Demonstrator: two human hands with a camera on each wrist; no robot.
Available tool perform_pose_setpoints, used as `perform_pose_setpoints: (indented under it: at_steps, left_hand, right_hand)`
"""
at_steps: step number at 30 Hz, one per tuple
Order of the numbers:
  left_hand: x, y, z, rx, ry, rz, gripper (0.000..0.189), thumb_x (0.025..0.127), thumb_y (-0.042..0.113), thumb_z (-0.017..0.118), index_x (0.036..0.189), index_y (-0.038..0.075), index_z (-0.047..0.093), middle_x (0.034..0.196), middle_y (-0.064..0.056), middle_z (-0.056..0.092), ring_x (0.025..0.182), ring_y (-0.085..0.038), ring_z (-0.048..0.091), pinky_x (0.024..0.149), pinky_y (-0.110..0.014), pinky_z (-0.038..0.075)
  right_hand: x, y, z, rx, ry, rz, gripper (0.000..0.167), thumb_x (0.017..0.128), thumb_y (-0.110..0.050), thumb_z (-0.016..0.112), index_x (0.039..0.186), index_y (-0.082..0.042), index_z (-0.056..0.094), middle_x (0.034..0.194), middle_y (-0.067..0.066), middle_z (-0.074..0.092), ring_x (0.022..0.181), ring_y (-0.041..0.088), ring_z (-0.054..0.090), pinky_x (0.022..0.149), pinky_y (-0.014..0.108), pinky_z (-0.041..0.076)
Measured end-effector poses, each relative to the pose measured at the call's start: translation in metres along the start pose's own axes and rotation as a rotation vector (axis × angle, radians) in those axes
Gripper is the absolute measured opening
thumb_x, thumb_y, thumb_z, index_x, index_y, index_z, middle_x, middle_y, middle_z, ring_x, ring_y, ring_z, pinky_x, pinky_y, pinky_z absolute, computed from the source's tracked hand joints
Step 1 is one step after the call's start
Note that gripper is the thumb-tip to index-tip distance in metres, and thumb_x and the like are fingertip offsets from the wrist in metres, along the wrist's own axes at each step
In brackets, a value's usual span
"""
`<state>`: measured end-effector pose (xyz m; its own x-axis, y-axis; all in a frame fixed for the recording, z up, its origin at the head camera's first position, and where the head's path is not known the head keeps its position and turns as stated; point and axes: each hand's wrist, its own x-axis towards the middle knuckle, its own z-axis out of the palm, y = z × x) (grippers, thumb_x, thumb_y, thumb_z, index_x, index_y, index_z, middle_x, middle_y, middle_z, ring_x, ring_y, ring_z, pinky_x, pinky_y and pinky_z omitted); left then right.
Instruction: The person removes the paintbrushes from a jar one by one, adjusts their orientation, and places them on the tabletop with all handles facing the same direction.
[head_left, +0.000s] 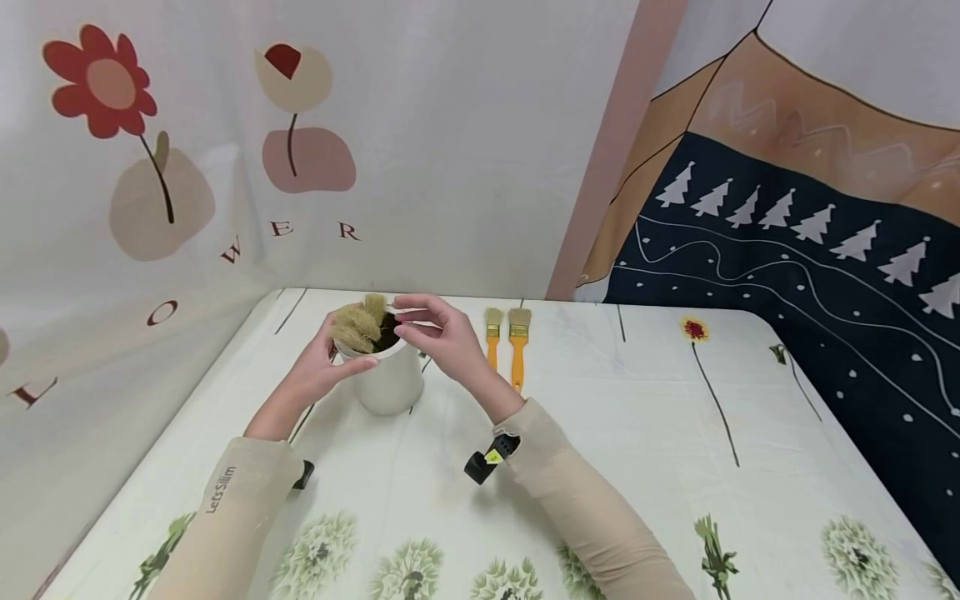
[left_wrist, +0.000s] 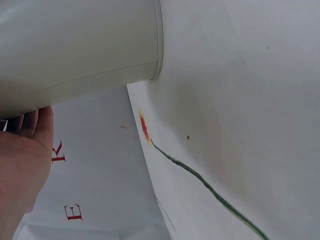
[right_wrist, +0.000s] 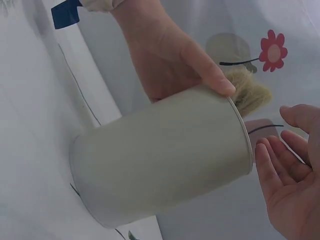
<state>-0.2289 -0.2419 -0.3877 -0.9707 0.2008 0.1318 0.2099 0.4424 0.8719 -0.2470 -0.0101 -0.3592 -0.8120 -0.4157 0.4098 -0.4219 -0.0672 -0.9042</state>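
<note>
The lower part of whatever carries the tan bristly tufts is hidden inside the pale container, whose dark interior is hard to read; the tufts show at 9 and 12 o'clock of its mouth. The container is at 8 o'clock from the middle of the head view, and whether its base touches the table is hard to tell. The left hand, at the container's 9 o'clock, grips it, thumb at the rim, its fingers mostly hidden behind the wall; the left wrist view cuts off the rim and tufts. The right hand, at 2 o'clock, is loosely open, fingers gently bent at the mouth with nothing visible in its grasp; it covers part of the opening. Two orange-handled paintbrushes lie at 3 o'clock, bristles away from the person; the right wrist stands in front of the nearer one's handle end. A black wrist device sits at 4 o'clock, while the left one is mostly behind its sleeve. The flower-printed wall cloth fills 12 o'clock.
</note>
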Motion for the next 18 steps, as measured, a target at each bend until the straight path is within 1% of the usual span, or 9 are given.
perform_pose_setpoints:
  at_steps: [3, 6, 8, 10, 14, 16, 18]
  left_hand:
    - [0.0, 0.0, 0.0, -0.007, -0.004, 0.004, 0.085, 0.09, 0.018, 0.072, 0.155, 0.006, 0.019, 0.158, -0.02, 0.031, 0.15, -0.037, 0.022, 0.121, -0.061, 0.017]
    - [-0.001, 0.002, 0.0, -0.018, -0.009, 0.01, 0.085, 0.091, 0.016, 0.071, 0.155, 0.005, 0.017, 0.158, -0.021, 0.031, 0.15, -0.037, 0.021, 0.121, -0.062, 0.017]
    - [-0.001, 0.003, 0.0, -0.013, -0.011, 0.002, 0.085, 0.091, 0.017, 0.071, 0.156, 0.005, 0.016, 0.159, -0.021, 0.03, 0.15, -0.037, 0.02, 0.121, -0.063, 0.017]
    - [-0.002, 0.004, -0.001, -0.009, -0.014, -0.004, 0.086, 0.091, 0.018, 0.071, 0.156, 0.006, 0.016, 0.159, -0.021, 0.029, 0.151, -0.037, 0.019, 0.121, -0.063, 0.016]
    - [-0.003, 0.005, -0.001, -0.014, -0.015, 0.001, 0.085, 0.092, 0.017, 0.07, 0.156, 0.006, 0.015, 0.16, -0.021, 0.029, 0.15, -0.037, 0.021, 0.121, -0.063, 0.017]
    - [-0.003, 0.005, -0.001, -0.025, -0.016, 0.011, 0.085, 0.092, 0.014, 0.07, 0.156, 0.006, 0.016, 0.159, -0.021, 0.03, 0.149, -0.037, 0.022, 0.121, -0.062, 0.018]
    - [-0.003, 0.005, 0.0, -0.027, -0.015, 0.018, 0.084, 0.092, 0.014, 0.069, 0.157, 0.006, 0.016, 0.159, -0.02, 0.03, 0.149, -0.037, 0.023, 0.12, -0.061, 0.019]
  right_hand:
    - [0.001, 0.0, 0.005, -0.029, -0.02, -0.018, 0.037, 0.095, -0.003, 0.065, 0.131, 0.0, 0.059, 0.133, 0.018, 0.061, 0.122, 0.031, 0.062, 0.101, 0.022, 0.052]
    - [0.003, -0.001, 0.011, -0.091, -0.038, -0.015, 0.038, 0.094, -0.005, 0.067, 0.13, -0.001, 0.059, 0.13, 0.017, 0.063, 0.12, 0.028, 0.064, 0.099, 0.02, 0.052]
    - [0.004, -0.002, 0.013, -0.145, -0.043, 0.004, 0.038, 0.093, -0.006, 0.068, 0.13, -0.002, 0.06, 0.128, 0.015, 0.064, 0.117, 0.026, 0.065, 0.096, 0.017, 0.053]
    - [0.005, -0.004, 0.015, -0.196, -0.046, 0.043, 0.038, 0.093, -0.008, 0.069, 0.129, -0.004, 0.061, 0.126, 0.013, 0.066, 0.115, 0.022, 0.067, 0.093, 0.016, 0.053]
    - [0.007, -0.007, 0.018, -0.295, -0.051, 0.112, 0.037, 0.092, -0.01, 0.071, 0.128, -0.006, 0.063, 0.124, 0.01, 0.069, 0.113, 0.018, 0.069, 0.089, 0.014, 0.054]
    - [0.008, -0.008, 0.02, -0.35, -0.052, 0.132, 0.037, 0.091, -0.012, 0.072, 0.127, -0.008, 0.064, 0.123, 0.007, 0.07, 0.113, 0.016, 0.069, 0.088, 0.013, 0.054]
    - [0.009, -0.008, 0.021, -0.419, -0.053, 0.132, 0.037, 0.09, -0.014, 0.074, 0.125, -0.01, 0.066, 0.122, 0.005, 0.071, 0.112, 0.013, 0.07, 0.089, 0.013, 0.054]
